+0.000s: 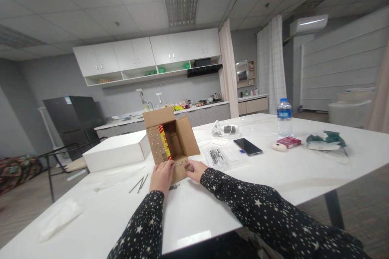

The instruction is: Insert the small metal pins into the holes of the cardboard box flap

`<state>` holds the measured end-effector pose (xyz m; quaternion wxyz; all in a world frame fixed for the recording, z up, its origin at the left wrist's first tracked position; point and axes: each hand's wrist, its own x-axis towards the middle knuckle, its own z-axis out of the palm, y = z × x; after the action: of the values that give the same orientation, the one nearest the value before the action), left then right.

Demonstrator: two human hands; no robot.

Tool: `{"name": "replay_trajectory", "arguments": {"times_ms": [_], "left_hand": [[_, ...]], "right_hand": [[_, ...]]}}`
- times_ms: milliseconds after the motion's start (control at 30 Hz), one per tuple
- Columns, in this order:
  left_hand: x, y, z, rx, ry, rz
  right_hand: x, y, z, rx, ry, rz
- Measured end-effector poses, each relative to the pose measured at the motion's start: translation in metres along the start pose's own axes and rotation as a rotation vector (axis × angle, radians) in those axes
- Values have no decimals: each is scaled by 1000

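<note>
A small brown cardboard box [179,139] stands on the white table [291,174] with its flaps open and a red and yellow printed strip on one inner flap. My left hand [162,175] rests against the box's near left side, fingers on the cardboard. On the near right side, my right hand [197,169] touches the box's lower edge. Both arms wear dark sleeves with white stars. What lies inside the box is hidden.
A flat white box [117,150] lies left of the cardboard box, with thin metal rods [139,184] in front of it. To the right are a clear plastic bag [219,157], a phone [247,146], a water bottle [284,117], a red packet [289,141] and a green-and-white bundle [325,141].
</note>
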<state>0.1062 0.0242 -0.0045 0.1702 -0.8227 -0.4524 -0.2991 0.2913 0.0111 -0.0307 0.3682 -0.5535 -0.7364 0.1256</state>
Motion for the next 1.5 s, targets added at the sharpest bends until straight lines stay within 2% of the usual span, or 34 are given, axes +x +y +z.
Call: {"name": "replay_trajectory", "arguments": {"times_ms": [333, 700, 800, 967, 1200, 1500], "left_hand": [[0, 0, 0, -47, 41, -80], [0, 6, -5, -86, 188, -80], [0, 6, -2, -80, 138, -25], [-2, 7, 3, -86, -21, 52], [-3, 18, -8, -123, -172, 59], [-3, 21, -8, -129, -237, 77]], "right_hand": [[-1, -2, -1, -11, -11, 4], [-1, -2, -1, -15, -1, -4], [-1, -2, 0, -9, 2, -8], [-2, -3, -1, 11, 2, -8], [-3, -4, -3, 20, -6, -5], [0, 3, 3, -10, -2, -22]]}}
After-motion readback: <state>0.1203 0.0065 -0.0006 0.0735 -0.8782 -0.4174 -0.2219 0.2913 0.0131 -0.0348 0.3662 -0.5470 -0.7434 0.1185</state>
